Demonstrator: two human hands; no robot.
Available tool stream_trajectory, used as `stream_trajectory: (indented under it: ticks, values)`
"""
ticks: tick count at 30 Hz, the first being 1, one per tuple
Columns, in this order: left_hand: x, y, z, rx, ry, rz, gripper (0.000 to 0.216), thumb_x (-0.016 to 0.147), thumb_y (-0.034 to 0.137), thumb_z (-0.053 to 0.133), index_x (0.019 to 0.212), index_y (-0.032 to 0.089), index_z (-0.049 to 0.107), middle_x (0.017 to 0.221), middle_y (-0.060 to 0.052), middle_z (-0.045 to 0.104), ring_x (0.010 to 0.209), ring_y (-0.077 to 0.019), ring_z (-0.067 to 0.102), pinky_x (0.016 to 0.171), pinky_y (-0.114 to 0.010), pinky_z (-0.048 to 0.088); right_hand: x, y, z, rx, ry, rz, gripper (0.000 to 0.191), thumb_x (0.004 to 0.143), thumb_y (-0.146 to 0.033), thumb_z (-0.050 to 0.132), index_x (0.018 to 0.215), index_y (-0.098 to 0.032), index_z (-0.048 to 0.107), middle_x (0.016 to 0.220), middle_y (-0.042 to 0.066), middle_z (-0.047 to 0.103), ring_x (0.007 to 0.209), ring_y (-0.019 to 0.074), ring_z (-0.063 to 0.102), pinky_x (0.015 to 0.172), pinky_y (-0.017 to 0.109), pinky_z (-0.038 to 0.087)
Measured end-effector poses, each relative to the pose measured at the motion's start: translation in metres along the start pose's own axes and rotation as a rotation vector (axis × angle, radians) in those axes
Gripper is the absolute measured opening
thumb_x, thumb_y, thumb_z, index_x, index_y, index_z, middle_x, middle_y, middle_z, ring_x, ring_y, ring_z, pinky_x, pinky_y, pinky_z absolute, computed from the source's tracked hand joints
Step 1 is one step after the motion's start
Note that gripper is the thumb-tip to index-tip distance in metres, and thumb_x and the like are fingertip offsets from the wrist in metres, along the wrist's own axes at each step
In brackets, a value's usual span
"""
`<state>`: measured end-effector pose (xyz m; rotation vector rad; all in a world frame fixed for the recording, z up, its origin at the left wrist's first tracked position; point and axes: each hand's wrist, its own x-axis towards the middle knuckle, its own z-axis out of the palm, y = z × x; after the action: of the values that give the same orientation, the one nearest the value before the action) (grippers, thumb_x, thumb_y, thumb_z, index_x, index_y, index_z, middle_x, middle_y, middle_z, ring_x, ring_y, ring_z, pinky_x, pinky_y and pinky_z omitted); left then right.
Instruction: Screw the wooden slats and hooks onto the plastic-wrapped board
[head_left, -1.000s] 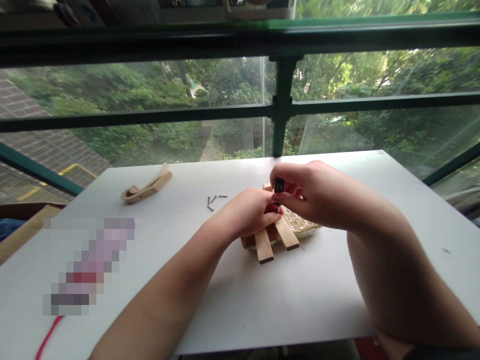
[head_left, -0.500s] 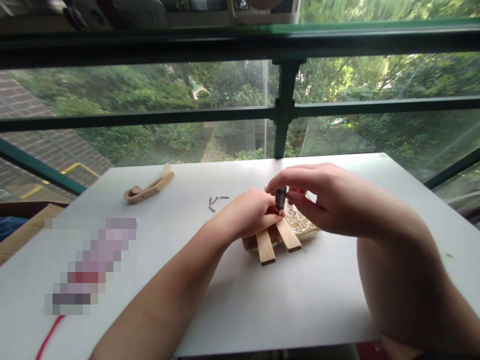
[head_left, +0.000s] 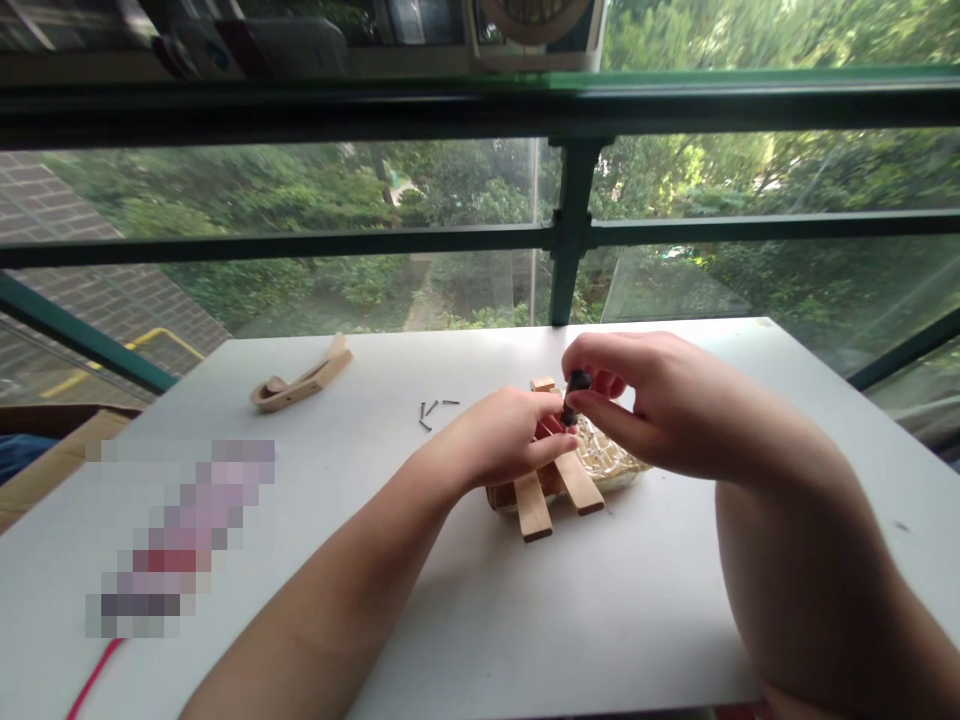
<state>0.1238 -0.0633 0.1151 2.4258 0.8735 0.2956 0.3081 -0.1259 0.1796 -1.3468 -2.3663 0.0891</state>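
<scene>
A short dark screwdriver (head_left: 577, 392) is gripped between the thumb and fingers of my right hand (head_left: 637, 400). It tilts slightly over two light wooden slats, and its tip is hidden. My left hand (head_left: 517, 425) rests on the slats, with thumb and forefinger on either side of the screwdriver's lower end and the other fingers mostly hidden. The right slat (head_left: 581, 485) and the left slat (head_left: 532, 510) jut toward me over a brown block (head_left: 501, 497). Beside them, under my right hand, is a bundle in shiny netting or clear wrap (head_left: 611, 450).
Several loose screws (head_left: 429, 410) lie left of my hands on the white table (head_left: 450, 620). Farther left sits a curved wooden piece (head_left: 304, 385). A blurred-out purple item (head_left: 191, 535) with a pink cord (head_left: 94, 675) lies at the left. Green railing (head_left: 574, 230) borders the far side.
My right hand has shifted slightly right with the screwdriver, which now leans more. My left thumb and forefinger have parted a little. A slat's far end now shows beyond the hands.
</scene>
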Motion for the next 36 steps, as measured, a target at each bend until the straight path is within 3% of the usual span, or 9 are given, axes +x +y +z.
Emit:
stream_trajectory:
  ticks: [4, 11, 18, 26, 36]
  values:
    - [-0.0013, 0.0019, -0.0017, -0.056, 0.071, 0.015, 0.016, 0.082, 0.034, 0.063, 0.089, 0.020, 0.063, 0.086, 0.000, 0.071, 0.074, -0.0141, 0.064, 0.062, -0.022, 0.043, -0.0002, -0.0003, 0.0022, 0.005, -0.001, 0.007, 0.008, 0.084, -0.023, 0.055, 0.081, -0.021, 0.048, 0.072, -0.002, 0.057, 0.063, 0.0114, 0.047, 0.061, 0.026, 0.035]
    - [-0.0013, 0.0074, -0.0008, -0.026, 0.117, 0.011, 0.007, 0.081, 0.025, 0.061, 0.083, 0.018, 0.064, 0.080, 0.000, 0.071, 0.067, -0.0134, 0.063, 0.058, -0.023, 0.041, 0.0009, -0.0014, 0.0052, 0.043, 0.002, 0.011, 0.009, 0.087, -0.029, 0.055, 0.087, -0.020, 0.050, 0.080, 0.000, 0.059, 0.070, 0.0136, 0.050, 0.063, 0.027, 0.035]
    - [-0.0030, 0.0085, -0.0014, -0.038, 0.075, -0.002, 0.010, 0.084, 0.025, 0.061, 0.088, 0.019, 0.068, 0.090, -0.002, 0.073, 0.075, -0.0152, 0.068, 0.062, -0.023, 0.047, -0.0033, -0.0001, 0.0019, 0.116, 0.020, -0.094, 0.023, 0.083, -0.010, 0.050, 0.101, -0.022, 0.059, 0.087, 0.001, 0.062, 0.075, 0.0135, 0.053, 0.069, 0.027, 0.039]
    - [-0.0036, 0.0059, -0.0010, -0.021, 0.040, 0.012, 0.013, 0.086, 0.029, 0.057, 0.091, 0.021, 0.066, 0.091, -0.001, 0.073, 0.079, -0.0161, 0.069, 0.066, -0.024, 0.048, -0.0029, 0.0013, -0.0007, 0.065, 0.045, -0.046, 0.021, 0.084, -0.015, 0.055, 0.099, -0.023, 0.068, 0.085, 0.001, 0.066, 0.073, 0.0137, 0.057, 0.069, 0.027, 0.041]
    - [-0.0008, 0.0049, -0.0017, 0.032, 0.063, 0.037, 0.011, 0.084, 0.030, 0.062, 0.087, 0.020, 0.066, 0.086, 0.000, 0.071, 0.072, -0.0142, 0.063, 0.061, -0.024, 0.041, -0.0030, -0.0032, -0.0007, 0.076, 0.055, -0.043, 0.012, 0.086, -0.023, 0.060, 0.092, -0.021, 0.069, 0.080, 0.002, 0.065, 0.069, 0.0134, 0.056, 0.065, 0.027, 0.040]
